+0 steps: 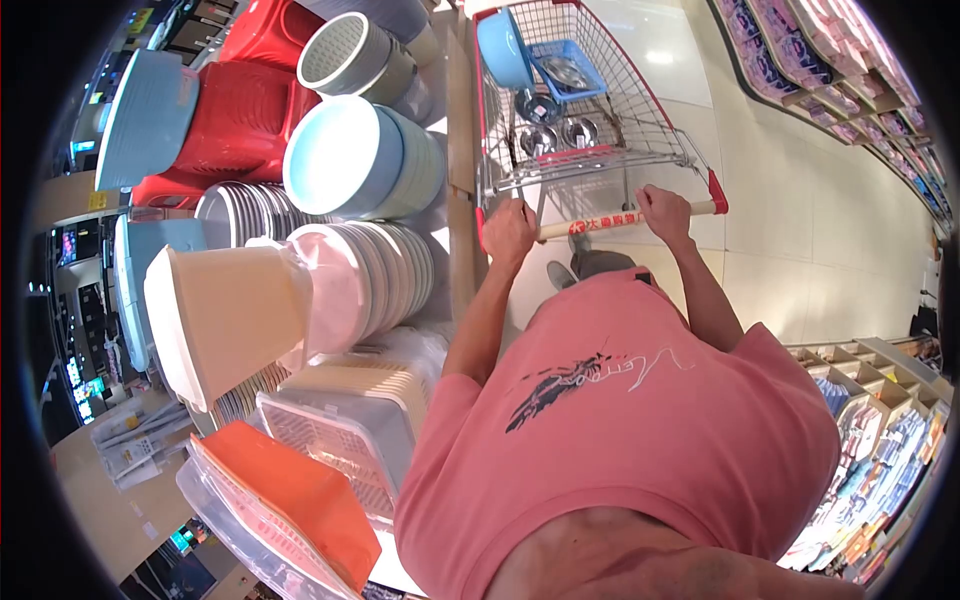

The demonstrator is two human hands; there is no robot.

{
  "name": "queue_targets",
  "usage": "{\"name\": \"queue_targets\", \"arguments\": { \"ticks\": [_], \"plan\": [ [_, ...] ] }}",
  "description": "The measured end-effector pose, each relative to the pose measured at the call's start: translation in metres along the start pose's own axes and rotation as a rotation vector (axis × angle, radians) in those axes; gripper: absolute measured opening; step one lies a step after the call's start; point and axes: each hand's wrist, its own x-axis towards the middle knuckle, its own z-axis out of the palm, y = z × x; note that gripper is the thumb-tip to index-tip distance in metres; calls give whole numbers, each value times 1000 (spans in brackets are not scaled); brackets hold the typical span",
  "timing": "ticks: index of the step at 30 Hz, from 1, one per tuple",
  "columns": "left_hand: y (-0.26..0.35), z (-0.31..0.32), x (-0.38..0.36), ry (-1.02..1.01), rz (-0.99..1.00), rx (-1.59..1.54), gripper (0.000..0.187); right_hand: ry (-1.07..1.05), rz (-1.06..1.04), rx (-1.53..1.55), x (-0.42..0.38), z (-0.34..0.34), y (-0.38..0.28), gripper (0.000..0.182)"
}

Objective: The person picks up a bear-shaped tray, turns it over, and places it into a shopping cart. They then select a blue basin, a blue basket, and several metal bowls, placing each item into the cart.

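Both of my hands are wrapped round the cream handle (610,222) of a shopping cart (640,75) with red trim. My left hand (511,232) grips near the handle's left end, and my right hand (664,213) holds it toward the right end. In the cart's wire basket, a blue basin (504,50) leans at the left beside a blue plastic basket (590,75) with something metallic in it. Nearer to me are a dark pan-like item (537,106) and two shiny metal items (579,132), whose exact kind I cannot make out.
Along my left stand stacks of blue basins (335,155), pale tubs (235,315), red stools (245,120), clear baskets (330,440) and an orange bin (290,500). Shelves of packaged goods (800,60) line the right. Tiled floor (800,230) lies right of the cart.
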Motion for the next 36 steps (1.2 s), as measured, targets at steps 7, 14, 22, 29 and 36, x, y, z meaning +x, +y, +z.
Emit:
{"name": "queue_targets", "arguments": {
  "ticks": [7, 14, 22, 29, 36],
  "plan": [
    [-7, -2, 16, 8, -22, -25, 17, 44, 276, 20, 27, 0, -25, 42],
    [-23, 4, 57, 50, 24, -16, 16, 218, 94, -66, 62, 16, -24, 31],
    [-40, 9, 122, 52, 1, 11, 16, 25, 202, 52, 127, 11, -40, 34],
    [-47, 33, 185, 139, -4, 78, 12, -193, 126, 14, 201, 9, -30, 36],
    [-26, 31, 254, -18, -312, -26, 26, -281, -66, 167, 275, 13, -3, 37]
  ]
}}
